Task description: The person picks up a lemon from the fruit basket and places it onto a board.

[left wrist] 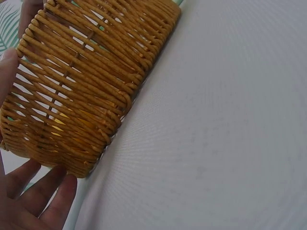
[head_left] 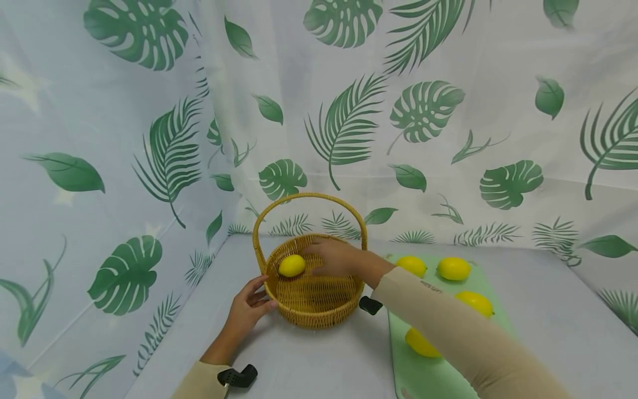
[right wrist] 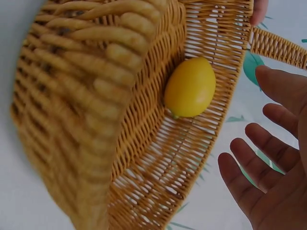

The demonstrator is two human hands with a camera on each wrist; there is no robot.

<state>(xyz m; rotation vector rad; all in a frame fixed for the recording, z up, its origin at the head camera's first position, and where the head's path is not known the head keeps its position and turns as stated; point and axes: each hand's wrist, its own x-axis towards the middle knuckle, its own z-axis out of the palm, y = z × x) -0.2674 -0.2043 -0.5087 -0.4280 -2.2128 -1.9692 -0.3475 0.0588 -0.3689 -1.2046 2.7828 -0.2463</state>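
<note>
A round wicker basket (head_left: 319, 318) with a tall arched handle stands upright, one yellow lemon (head_left: 292, 266) lying inside at its left. At the basket's left side is my left hand (head_left: 247, 305). Its thumb lies near the rim and its fairly straight fingers rest against the outer wall in the left wrist view. Over the basket's back right part reaches my right hand (head_left: 336, 256), holding nothing. In the right wrist view its fingers (right wrist: 240, 182) are spread and loosely bent, apart from the lemon.
A light green board (head_left: 404, 354) lies right of the basket, with several lemons (head_left: 453, 269) on it, partly behind my right forearm (head_left: 448, 327). Leaf-printed curtains (head_left: 349, 111) hang behind and to the left of the pale tabletop (head_left: 319, 366).
</note>
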